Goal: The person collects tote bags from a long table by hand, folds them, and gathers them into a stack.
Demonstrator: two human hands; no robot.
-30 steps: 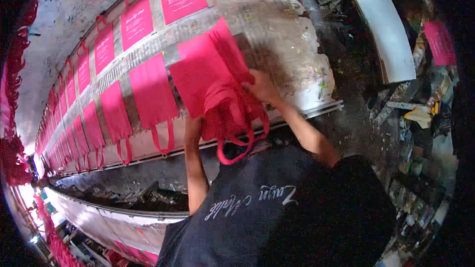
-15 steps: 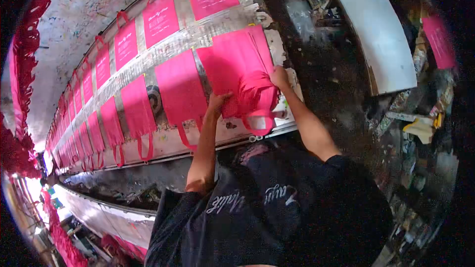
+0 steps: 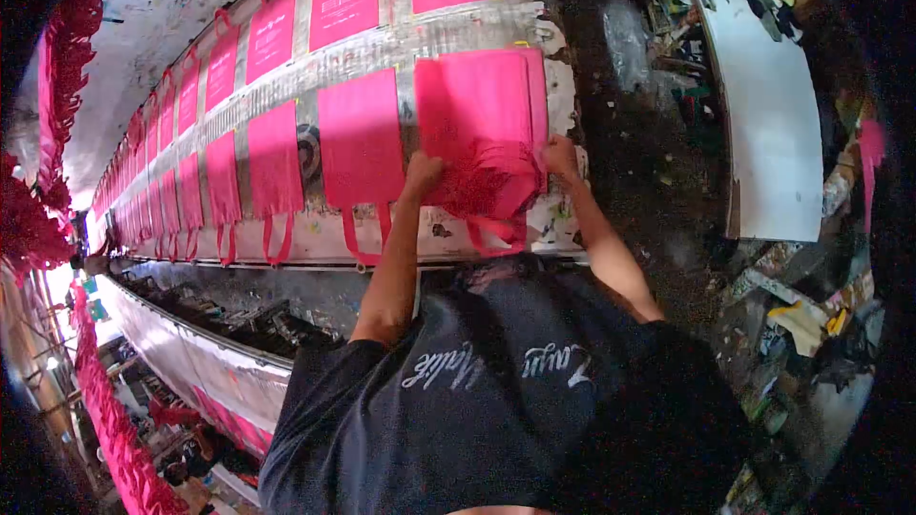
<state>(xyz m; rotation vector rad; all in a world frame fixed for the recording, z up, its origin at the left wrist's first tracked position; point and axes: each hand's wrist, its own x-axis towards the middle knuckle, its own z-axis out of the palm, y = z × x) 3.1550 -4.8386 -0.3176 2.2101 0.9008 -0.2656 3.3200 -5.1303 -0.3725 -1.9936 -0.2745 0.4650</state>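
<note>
A stack of pink bags lies near the right end of the long table, its handles hanging toward my body. My left hand is closed at the lower left edge of the stack. At the right edge, my right hand has its fingers closed on the side of the stack. Just left of it a single pink bag lies flat, handles toward me. Farther back, a row of pink bags with white print lies along the far side.
The long table has a worn, stained surface. A white board stands to the right among scattered debris. Bunched pink material hangs at the lower left. Another long table runs behind my left side.
The stack has gone from lifted and tilted to lying flatter and squarer on the table. Both hands have moved to its sides. The camera view has shifted.
</note>
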